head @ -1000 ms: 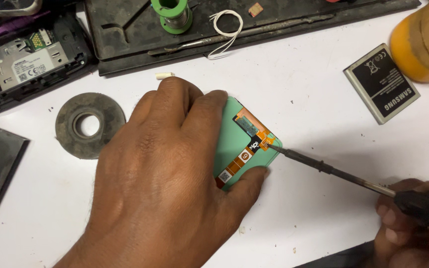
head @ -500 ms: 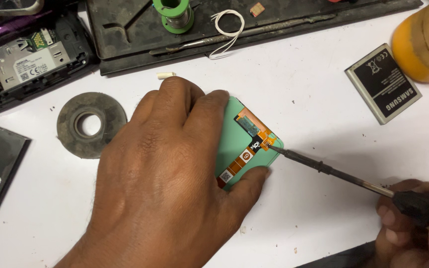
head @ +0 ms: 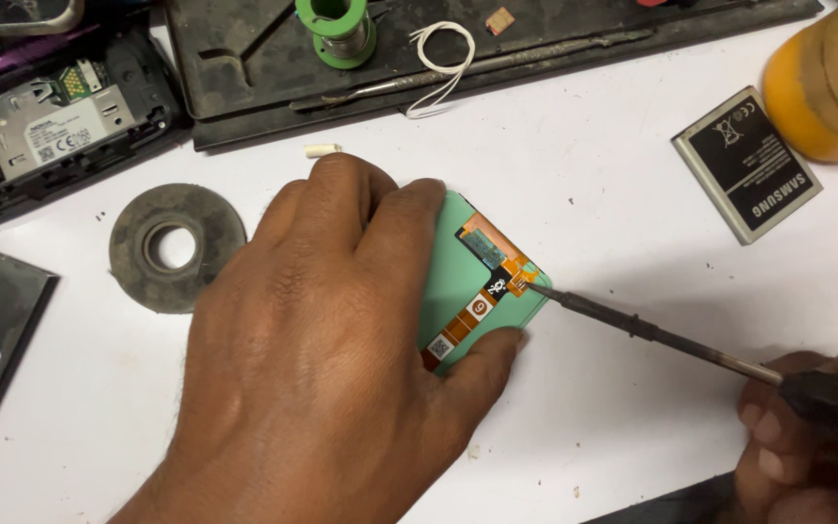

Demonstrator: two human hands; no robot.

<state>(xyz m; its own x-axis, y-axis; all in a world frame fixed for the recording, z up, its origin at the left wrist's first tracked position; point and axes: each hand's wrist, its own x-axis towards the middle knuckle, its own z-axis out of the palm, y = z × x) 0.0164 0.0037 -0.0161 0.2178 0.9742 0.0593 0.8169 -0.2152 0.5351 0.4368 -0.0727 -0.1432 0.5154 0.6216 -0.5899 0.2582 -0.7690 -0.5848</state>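
Mint-green panel (head: 458, 281) with an orange ribbon strip (head: 472, 320) (black patches on it), white worktop (head: 613, 194), green solder spool (head: 335, 24), dark grey battery (head: 747, 163).

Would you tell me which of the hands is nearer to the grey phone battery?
Right. The right hand grips a soldering iron below the grey phone battery; the left hand presses the green panel, farther left.

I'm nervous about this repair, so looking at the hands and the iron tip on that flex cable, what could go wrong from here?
1. The iron has its tip on the orange flex cable; lingering may scorch it.
2. The left hand pins the green panel with its thumb near the tip, so a slip could burn it.
3. The right hand grips the iron far from the tip, so control may be poor.
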